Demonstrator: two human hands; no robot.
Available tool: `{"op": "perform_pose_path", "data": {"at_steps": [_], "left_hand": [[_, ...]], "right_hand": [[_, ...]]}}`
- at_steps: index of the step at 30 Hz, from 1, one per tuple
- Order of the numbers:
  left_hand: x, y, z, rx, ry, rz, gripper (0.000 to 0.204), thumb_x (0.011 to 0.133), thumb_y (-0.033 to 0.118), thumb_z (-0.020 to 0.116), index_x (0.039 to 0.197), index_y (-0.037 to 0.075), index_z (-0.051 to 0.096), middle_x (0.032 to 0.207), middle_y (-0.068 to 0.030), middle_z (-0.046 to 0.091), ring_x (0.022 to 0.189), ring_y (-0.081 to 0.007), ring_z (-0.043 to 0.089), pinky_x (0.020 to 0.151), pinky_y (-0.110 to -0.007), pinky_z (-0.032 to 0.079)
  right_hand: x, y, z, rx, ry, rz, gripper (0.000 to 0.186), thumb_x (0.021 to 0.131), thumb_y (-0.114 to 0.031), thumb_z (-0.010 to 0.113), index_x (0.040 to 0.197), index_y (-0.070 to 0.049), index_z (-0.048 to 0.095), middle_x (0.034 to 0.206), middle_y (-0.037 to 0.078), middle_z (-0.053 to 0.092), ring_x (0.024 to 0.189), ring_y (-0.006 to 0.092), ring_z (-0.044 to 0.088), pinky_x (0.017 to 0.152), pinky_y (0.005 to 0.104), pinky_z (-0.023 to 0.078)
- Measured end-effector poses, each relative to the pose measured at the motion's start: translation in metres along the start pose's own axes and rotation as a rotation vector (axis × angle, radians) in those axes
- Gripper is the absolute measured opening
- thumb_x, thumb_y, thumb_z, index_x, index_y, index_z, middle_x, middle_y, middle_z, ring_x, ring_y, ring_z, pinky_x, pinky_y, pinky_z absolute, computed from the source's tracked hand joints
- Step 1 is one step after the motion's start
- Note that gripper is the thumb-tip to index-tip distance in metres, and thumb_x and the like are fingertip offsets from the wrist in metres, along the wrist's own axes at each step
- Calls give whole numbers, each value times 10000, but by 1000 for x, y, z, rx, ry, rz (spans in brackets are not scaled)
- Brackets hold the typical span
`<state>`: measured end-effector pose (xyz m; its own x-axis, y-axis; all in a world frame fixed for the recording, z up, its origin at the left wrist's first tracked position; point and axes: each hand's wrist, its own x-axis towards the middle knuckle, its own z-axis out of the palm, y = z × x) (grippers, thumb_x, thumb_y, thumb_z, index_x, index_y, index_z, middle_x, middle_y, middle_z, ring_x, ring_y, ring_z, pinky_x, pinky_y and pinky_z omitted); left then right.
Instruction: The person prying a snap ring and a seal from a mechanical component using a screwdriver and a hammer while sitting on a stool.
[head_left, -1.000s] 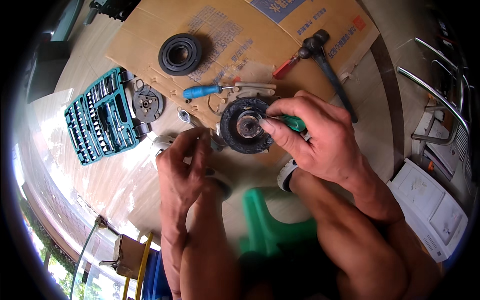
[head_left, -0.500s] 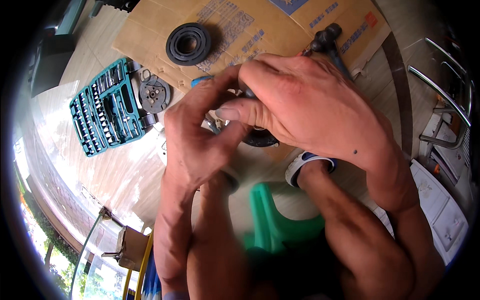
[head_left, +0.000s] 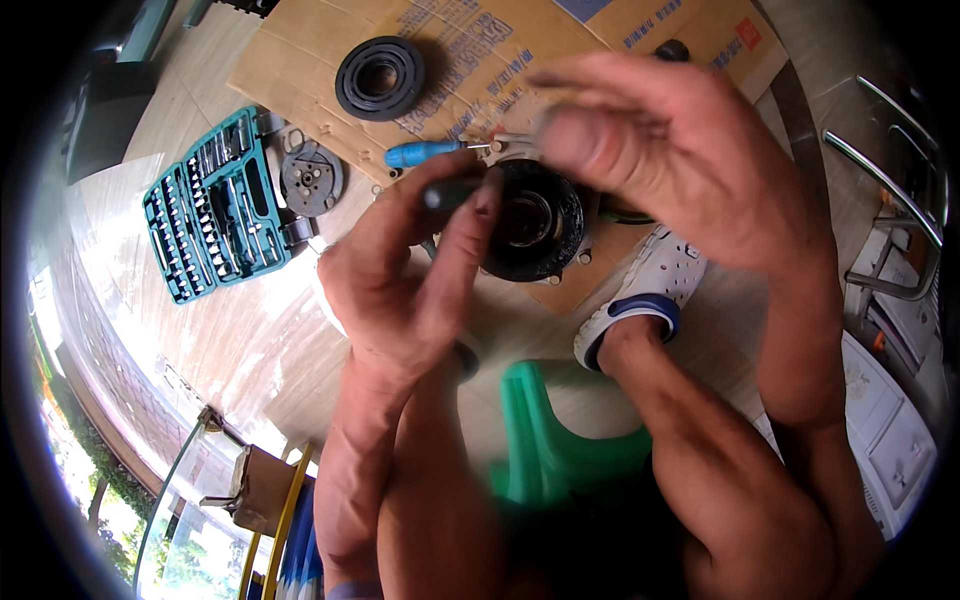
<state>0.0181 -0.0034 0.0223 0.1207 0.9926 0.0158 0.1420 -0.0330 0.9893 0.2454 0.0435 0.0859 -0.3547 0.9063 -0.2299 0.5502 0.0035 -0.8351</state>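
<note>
A short dark piece with a rounded end (head_left: 452, 193) is pinched between the thumb and fingers of my left hand (head_left: 400, 265). I cannot make out its kind. To the right my right hand (head_left: 670, 150) is lifted and blurred, its thumb and fingers apart with nothing seen between them. Below and between the hands stands a black, greasy round metal part (head_left: 530, 225) with a ring-shaped opening, partly covered by my left fingertips. Just beyond my left fingers lies a blue-handled screwdriver (head_left: 425, 153).
A flattened cardboard sheet (head_left: 300, 60) carries a black grooved pulley (head_left: 380, 78) and a mostly hidden hammer (head_left: 672, 50). To the left are a grey round plate (head_left: 312, 180) and a green socket set case (head_left: 215, 215). A green stool (head_left: 530, 440) is between my legs.
My hands were close together over the round part and have parted. The right one moved up and away, fingers spreading. The dark piece now shows in my left hand.
</note>
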Motion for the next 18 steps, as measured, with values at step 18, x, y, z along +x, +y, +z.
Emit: {"op": "perform_pose_path", "data": {"at_steps": [18], "left_hand": [[-15,-1,-5,-160,161,-451,264,887,33,822,1119,-77,763,926,-90,777,845,-125,696,825,-258,542]], "right_hand": [[-67,190,24,-682,311,677,533,989,-296,672,1424,-15,549,1358,223,558,1268,419,556,1082,474,449]]}}
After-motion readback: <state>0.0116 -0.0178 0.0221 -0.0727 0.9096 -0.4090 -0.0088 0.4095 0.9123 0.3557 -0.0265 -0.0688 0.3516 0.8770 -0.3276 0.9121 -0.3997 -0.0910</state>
